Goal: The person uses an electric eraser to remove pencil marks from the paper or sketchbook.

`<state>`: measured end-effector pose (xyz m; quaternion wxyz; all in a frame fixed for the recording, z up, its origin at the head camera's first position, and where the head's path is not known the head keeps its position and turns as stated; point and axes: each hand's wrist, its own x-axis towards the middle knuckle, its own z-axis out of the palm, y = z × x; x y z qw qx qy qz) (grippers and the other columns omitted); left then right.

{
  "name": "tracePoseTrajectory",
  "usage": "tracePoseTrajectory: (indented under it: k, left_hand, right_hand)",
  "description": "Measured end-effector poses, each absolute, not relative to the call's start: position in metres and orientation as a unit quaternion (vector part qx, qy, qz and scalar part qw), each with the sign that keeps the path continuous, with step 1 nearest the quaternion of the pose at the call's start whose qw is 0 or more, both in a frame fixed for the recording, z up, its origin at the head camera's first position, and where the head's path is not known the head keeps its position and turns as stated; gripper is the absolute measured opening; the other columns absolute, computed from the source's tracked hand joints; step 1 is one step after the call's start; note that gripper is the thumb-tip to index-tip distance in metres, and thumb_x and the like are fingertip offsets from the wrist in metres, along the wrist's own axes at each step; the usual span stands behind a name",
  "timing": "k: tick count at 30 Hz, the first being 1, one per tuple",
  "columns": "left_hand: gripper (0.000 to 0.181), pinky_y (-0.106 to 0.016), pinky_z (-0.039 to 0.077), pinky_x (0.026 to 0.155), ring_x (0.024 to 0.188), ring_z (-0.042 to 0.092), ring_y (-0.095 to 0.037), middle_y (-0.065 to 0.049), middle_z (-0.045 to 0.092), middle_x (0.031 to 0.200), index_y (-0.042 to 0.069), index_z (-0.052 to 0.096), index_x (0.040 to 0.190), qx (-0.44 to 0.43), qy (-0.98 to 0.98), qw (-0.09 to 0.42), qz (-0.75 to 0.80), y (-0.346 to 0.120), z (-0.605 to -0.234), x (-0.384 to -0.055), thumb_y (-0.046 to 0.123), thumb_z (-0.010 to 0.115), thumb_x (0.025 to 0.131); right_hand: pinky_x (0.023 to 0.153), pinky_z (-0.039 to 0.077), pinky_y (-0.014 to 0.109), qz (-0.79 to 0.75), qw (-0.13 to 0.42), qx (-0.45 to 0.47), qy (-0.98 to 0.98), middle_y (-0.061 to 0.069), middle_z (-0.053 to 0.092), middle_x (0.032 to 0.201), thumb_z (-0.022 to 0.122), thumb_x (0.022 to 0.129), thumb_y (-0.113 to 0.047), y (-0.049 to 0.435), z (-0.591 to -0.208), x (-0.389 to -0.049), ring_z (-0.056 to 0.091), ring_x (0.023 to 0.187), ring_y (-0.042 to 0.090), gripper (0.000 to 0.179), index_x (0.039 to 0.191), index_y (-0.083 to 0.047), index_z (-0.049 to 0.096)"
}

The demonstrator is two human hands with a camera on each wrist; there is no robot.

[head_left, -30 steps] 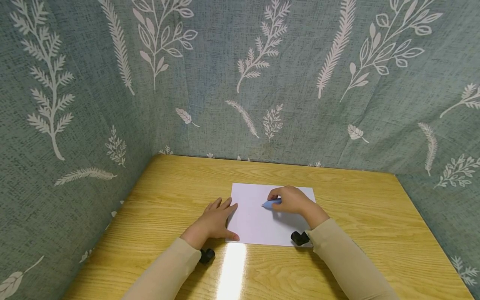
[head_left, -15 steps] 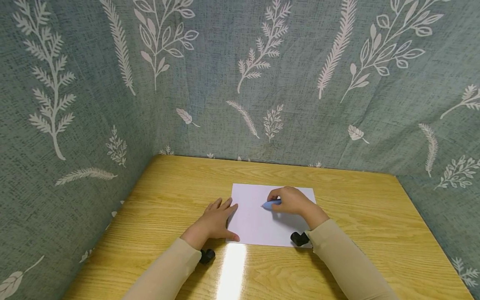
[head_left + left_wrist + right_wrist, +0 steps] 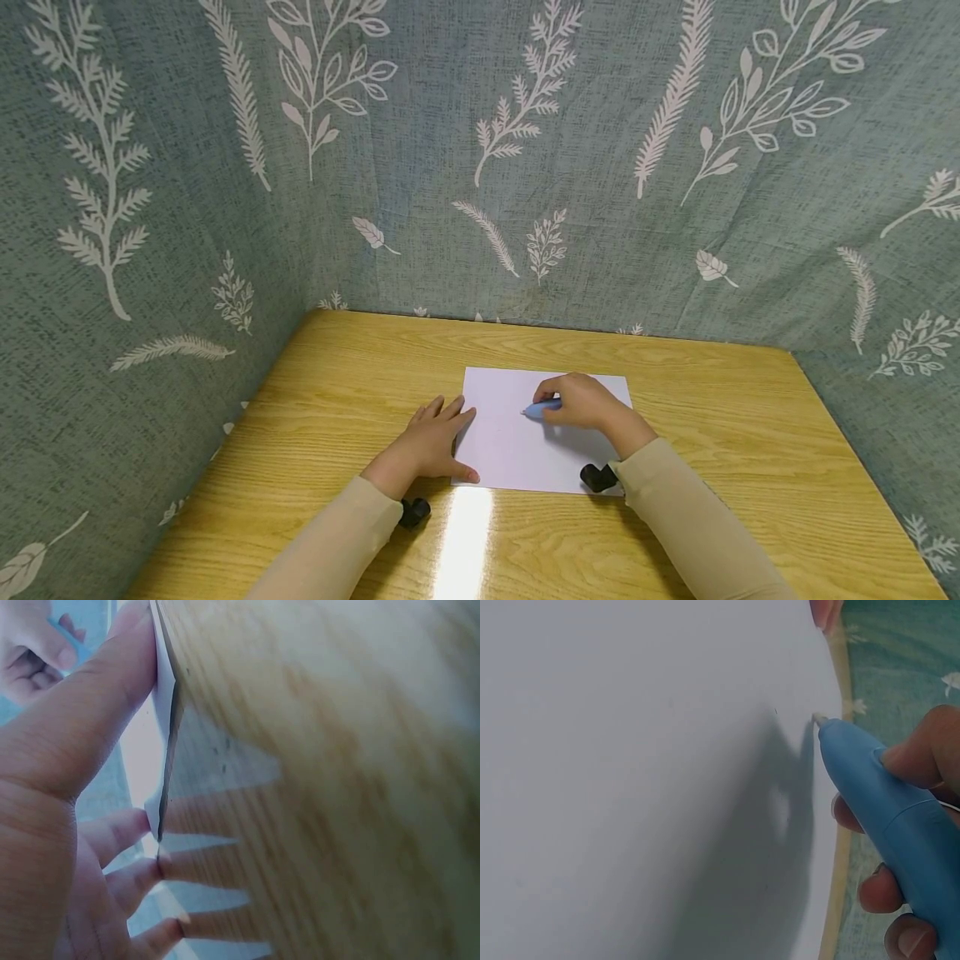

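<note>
A white sheet of paper [image 3: 498, 462] lies on the wooden table. My left hand [image 3: 431, 442] spreads its fingers along the sheet's left edge, with the thumb on the near corner. In the left wrist view, the thumb [image 3: 90, 701] and fingertips press beside the paper's slightly raised edge. My right hand [image 3: 588, 402] grips a thick blue pen-shaped tool [image 3: 889, 817], pointing left. Its short pale tip [image 3: 820, 720] is right over the paper in the right wrist view. The thumb lies on a button on the barrel, and a tiny dark mark [image 3: 775, 711] shows near the tip.
The wooden table [image 3: 360, 367] meets a leaf-patterned blue-green cloth [image 3: 420, 150] at the back and sides. Black wrist cameras [image 3: 598, 477] hang under both sleeves. A bright light reflection [image 3: 463, 542] falls on the tabletop before the sheet.
My right hand and the blue pen-shaped tool have shifted very slightly left across the paper. The left hand and the sheet stay where they were.
</note>
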<state>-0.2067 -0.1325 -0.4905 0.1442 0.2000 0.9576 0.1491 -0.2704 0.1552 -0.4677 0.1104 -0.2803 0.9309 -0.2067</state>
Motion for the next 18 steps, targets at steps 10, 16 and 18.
tracePoseTrajectory:
  k: [10, 16, 18]
  left_hand:
    - [0.108, -0.062, 0.013, 0.119, 0.15, 0.012, -0.044, -0.011, 0.021, 0.165, 0.017, 0.037, 0.157, 0.197, 0.958, 0.147, 0.149, -0.1322, -0.4912, -0.2074, 0.062, 0.082, 0.07]
    - [0.108, -0.061, 0.013, 0.119, 0.151, 0.012, -0.044, -0.011, 0.021, 0.165, 0.018, 0.037, 0.157, 0.196, 0.958, 0.148, 0.149, -0.1323, -0.4918, -0.2072, 0.062, 0.082, 0.07]
    - [0.108, -0.061, 0.013, 0.119, 0.151, 0.012, -0.044, -0.011, 0.021, 0.165, 0.018, 0.037, 0.157, 0.195, 0.958, 0.149, 0.15, -0.1321, -0.4916, -0.2067, 0.062, 0.082, 0.07]
  right_hand:
    - [0.078, 0.048, 0.036, -0.207, 0.11, -0.279, 0.931, -0.011, 0.069, 0.099, 0.076, 0.088, -0.023, 0.1535, -0.468, -0.2703, 0.058, 0.083, 0.009, 0.015, 0.102, -0.027, 0.075]
    - [0.079, 0.049, 0.036, -0.208, 0.109, -0.281, 0.931, -0.011, 0.069, 0.1, 0.075, 0.088, -0.023, 0.1531, -0.4687, -0.2703, 0.059, 0.085, 0.01, 0.015, 0.102, -0.027, 0.075]
    - [0.079, 0.049, 0.036, -0.207, 0.108, -0.281, 0.931, -0.01, 0.07, 0.1, 0.075, 0.088, -0.023, 0.1526, -0.4685, -0.2699, 0.059, 0.085, 0.01, 0.015, 0.102, -0.027, 0.075]
